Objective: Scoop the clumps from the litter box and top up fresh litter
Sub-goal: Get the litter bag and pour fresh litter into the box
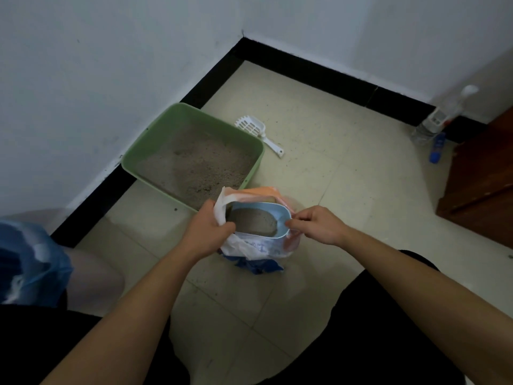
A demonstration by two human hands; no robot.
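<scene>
One crinkly bag [251,249], oval scoop [279,217]

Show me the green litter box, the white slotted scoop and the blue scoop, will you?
green litter box [151,136]: head view, bare left inner wall.
white slotted scoop [249,125]: head view, its slotted bowl.
blue scoop [279,212]: head view, bare blue inside, right end.

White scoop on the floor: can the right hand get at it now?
Probably not yet: the right hand pinches the blue scoop, full of litter, at the mouth of the bag. The floor toward the white scoop looks free.
</scene>
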